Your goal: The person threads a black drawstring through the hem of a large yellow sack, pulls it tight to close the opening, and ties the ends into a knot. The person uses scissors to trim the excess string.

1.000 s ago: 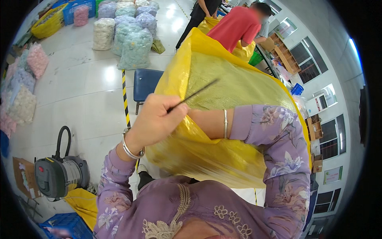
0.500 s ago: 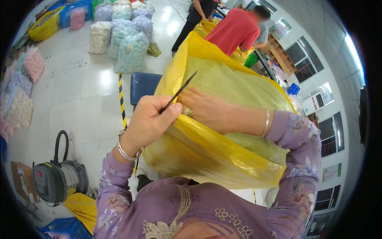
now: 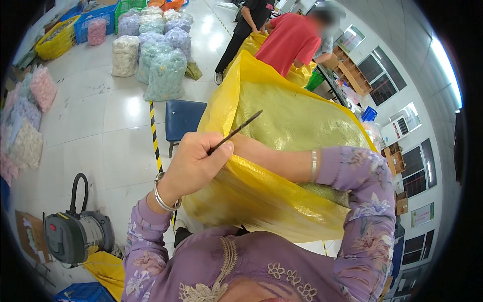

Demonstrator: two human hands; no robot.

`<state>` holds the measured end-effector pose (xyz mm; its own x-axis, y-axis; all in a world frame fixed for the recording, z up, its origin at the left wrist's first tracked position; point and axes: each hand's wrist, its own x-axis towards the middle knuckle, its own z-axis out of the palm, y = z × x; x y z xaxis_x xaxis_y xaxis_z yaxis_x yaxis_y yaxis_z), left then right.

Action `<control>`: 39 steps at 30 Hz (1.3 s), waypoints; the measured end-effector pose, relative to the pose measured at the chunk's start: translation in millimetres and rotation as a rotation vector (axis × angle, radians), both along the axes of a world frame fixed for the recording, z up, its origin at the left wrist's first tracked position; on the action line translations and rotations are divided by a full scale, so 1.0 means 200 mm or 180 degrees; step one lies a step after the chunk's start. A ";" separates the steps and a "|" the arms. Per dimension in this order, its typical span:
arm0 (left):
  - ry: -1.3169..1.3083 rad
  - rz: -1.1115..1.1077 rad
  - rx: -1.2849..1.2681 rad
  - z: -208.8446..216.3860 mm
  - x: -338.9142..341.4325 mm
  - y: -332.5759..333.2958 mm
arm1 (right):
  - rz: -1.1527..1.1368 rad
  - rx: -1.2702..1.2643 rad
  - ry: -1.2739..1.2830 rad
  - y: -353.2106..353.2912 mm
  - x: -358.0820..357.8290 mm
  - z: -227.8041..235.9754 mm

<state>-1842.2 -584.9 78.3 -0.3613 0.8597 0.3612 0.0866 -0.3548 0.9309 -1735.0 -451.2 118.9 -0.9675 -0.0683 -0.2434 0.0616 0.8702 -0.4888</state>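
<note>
A large yellow woven sack (image 3: 297, 118) spreads out in front of me, its pale inner side facing up. My left hand (image 3: 198, 158) is closed on a thin dark stick with a tapering tip (image 3: 241, 130), right at the sack's near left edge. The stick points up and to the right, across the sack's mouth. Reaching in from the right over the near rim, my right hand (image 3: 251, 149) lies at the same edge, close behind my left. Its fingers are hidden by my left hand and the sack's fold.
A dark blue chair (image 3: 183, 120) stands beyond the sack's left side. Stuffed clear bags (image 3: 166, 73) and blue crates (image 3: 94, 22) line the far left. A vacuum cleaner (image 3: 75, 234) sits at the lower left. Ahead, a person in red (image 3: 289, 43) bends over more yellow sacking.
My right hand has slid down behind my left, and its fingers, visible earlier, are hidden now. The stick has tilted lower to the right. The near sack fabric is blurred in both frames.
</note>
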 end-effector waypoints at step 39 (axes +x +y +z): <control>0.0355 -0.0264 0.0158 0.01 -0.05 0.00 | 0.0465 0.1466 0.0194 0.56 -0.35 0.12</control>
